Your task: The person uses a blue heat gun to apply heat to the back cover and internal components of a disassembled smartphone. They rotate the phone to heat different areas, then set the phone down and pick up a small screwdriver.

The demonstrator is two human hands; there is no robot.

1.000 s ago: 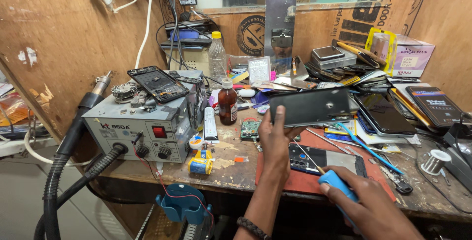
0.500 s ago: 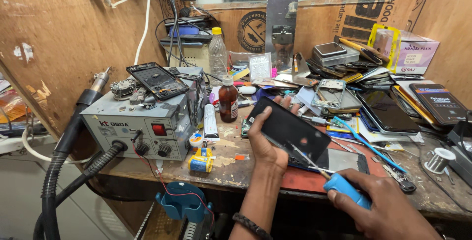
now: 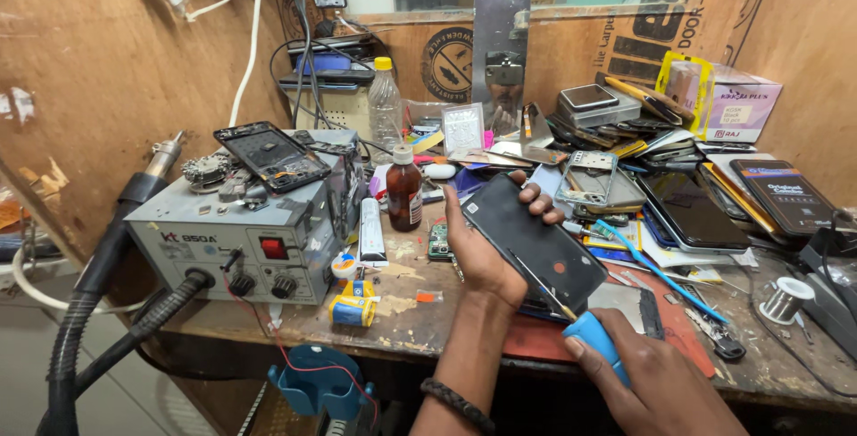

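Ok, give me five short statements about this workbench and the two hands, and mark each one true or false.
1. The left hand grips a dark phone. True.
2. The right hand holds a red-handled hammer. False: it holds a blue-handled screwdriver.
3. The brown bottle lies on its side. False: it stands upright with a white cap.
4. An opened phone rests on top of the grey station box. True.
5. The solder spool sits at the bench's left end. False: it sits at the right.

Glossy black glass phone (image 3: 536, 241), blue plastic-handled metal screwdriver (image 3: 580, 322), rough scuffed wooden bench (image 3: 406, 307), grey metal station (image 3: 241, 240).
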